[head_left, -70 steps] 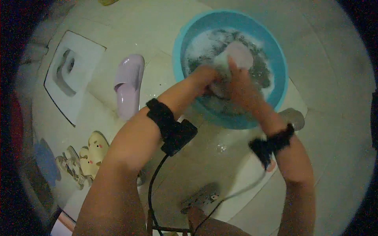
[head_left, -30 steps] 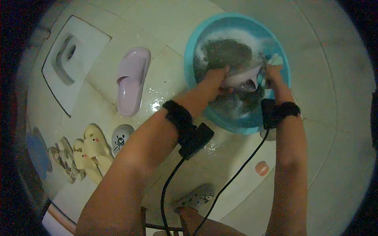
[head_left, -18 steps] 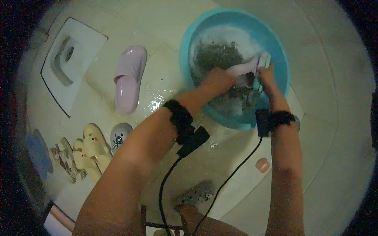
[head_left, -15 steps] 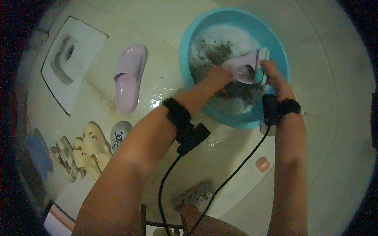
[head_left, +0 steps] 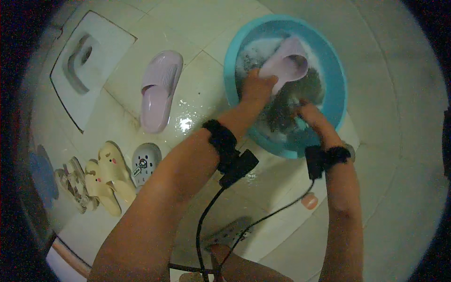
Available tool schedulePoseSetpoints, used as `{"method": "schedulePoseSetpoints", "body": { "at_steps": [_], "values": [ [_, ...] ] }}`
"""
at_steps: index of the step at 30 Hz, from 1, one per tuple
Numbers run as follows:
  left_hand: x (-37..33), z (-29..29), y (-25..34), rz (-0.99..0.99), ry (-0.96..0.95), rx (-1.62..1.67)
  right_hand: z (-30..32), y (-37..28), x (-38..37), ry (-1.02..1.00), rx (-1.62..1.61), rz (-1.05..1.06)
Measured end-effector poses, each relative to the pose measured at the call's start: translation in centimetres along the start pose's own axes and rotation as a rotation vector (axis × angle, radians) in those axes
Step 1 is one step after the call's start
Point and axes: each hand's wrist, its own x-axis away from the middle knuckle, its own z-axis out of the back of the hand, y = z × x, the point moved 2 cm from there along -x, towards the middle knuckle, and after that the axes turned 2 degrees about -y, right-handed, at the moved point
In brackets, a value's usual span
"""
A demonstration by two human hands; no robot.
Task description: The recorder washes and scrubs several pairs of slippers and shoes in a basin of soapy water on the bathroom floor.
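In the blue basin [head_left: 230, 61] of sudsy, murky water, my left hand [head_left: 257, 88] grips a lilac slipper [head_left: 280, 60] near its heel end. The slipper is tilted, toe pointing up and away. Lower in the basin, to the right, my right hand [head_left: 314, 116] is curled close to the water. A pale teal brush [head_left: 300, 123] shows in part under its fingers; the rest of it is hidden by hand and suds. On the wet tiles left of the basin lies a matching lilac slipper [head_left: 159, 91].
A squat toilet [head_left: 101, 61] is set in the floor at upper left. Yellow slippers [head_left: 112, 164], a grey clog [head_left: 144, 162] and sandals [head_left: 73, 185] line the left. An orange-pink piece [head_left: 309, 201] lies below the basin. Black cables [head_left: 199, 225] run from my wrist straps.
The slipper has been turned toe-up and shifted away in the basin. My right hand has come off the slipper and dropped nearer to me, toward the water, with the brush.
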Motion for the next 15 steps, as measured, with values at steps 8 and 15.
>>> {"method": "schedulePoseSetpoints", "body": {
  "at_steps": [8, 15],
  "values": [
    [-2.0, -3.7, -5.5, -0.200, -0.203, -0.385, -0.2, -10.6, 9.8, 0.618, -0.079, 0.248],
    [-1.7, -3.0, -2.4, -0.342, -0.525, -0.741, 2.7, -11.9, 2.7, 0.596, 0.132, -0.030]
  ]
}}
